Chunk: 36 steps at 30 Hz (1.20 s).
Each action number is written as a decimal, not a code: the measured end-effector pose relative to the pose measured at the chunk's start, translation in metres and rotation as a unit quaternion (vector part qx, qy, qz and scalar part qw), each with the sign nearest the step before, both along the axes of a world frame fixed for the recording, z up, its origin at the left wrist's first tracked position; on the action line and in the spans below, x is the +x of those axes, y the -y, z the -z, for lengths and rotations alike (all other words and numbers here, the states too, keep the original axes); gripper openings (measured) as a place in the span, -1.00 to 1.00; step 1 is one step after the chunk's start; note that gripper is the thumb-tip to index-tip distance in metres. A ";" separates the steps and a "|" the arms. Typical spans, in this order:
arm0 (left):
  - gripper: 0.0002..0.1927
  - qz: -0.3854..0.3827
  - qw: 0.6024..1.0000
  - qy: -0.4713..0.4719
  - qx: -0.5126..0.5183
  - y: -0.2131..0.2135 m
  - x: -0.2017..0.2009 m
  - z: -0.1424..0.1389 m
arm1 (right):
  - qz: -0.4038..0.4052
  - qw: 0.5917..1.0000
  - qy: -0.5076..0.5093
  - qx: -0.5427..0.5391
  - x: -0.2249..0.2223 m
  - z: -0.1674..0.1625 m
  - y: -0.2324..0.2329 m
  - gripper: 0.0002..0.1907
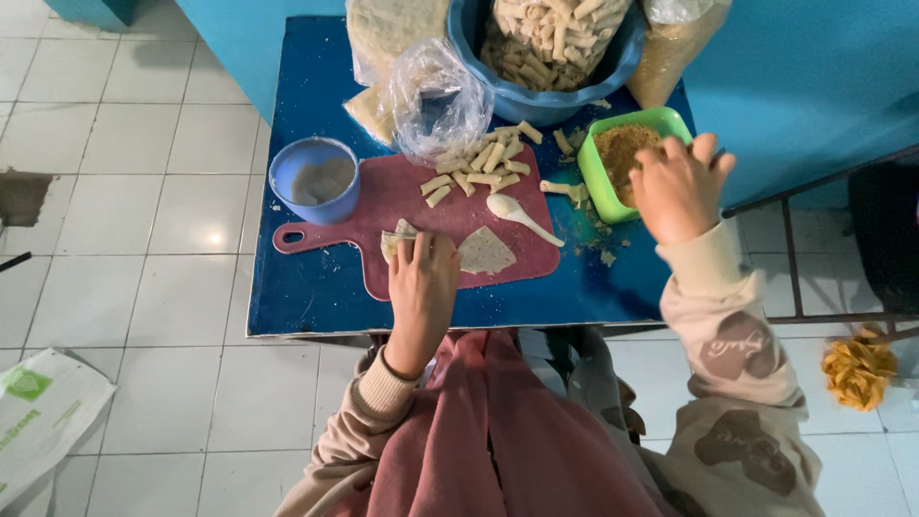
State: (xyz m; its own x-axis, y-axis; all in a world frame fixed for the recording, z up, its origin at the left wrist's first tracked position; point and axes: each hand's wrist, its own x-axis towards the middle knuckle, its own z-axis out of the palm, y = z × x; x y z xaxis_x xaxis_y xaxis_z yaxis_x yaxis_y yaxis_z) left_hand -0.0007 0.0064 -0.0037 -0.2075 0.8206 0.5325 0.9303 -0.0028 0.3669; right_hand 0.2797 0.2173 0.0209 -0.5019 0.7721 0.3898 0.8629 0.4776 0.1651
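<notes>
My left hand (422, 287) rests on a thin triangular wrapper (484, 251) lying on a dark red cutting board (402, 196), fingers pressing its folded left end. My right hand (678, 184) hovers over a green square container (593, 172) of brown filling (620, 148), fingers bunched at its right side; whether it pinches any filling is hidden. A white spoon (517, 214) lies on the board between my hands. Several rolled pastry sticks (479, 168) lie at the board's far edge.
The small blue table (316, 287) also carries a blue cup of pale paste (316, 180), a crumpled clear bag (438, 96), a blue basin of rolled sticks (550, 53) and stacked wrappers (388, 29). White tiled floor lies left; a metal frame (814, 249) stands right.
</notes>
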 end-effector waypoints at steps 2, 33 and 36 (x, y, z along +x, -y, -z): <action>-0.87 0.005 1.000 -0.008 0.009 -0.001 0.001 -0.001 | 0.042 0.995 0.059 -0.070 0.006 0.009 -0.019 -0.79; -0.60 0.045 0.982 0.173 -0.061 0.010 0.010 -0.007 | -0.226 0.960 -0.124 -0.106 -0.085 0.003 0.067 -0.91; -0.58 0.046 0.980 0.178 -0.075 0.009 0.010 -0.004 | -0.273 0.944 -0.139 -0.126 -0.110 0.022 0.085 -0.90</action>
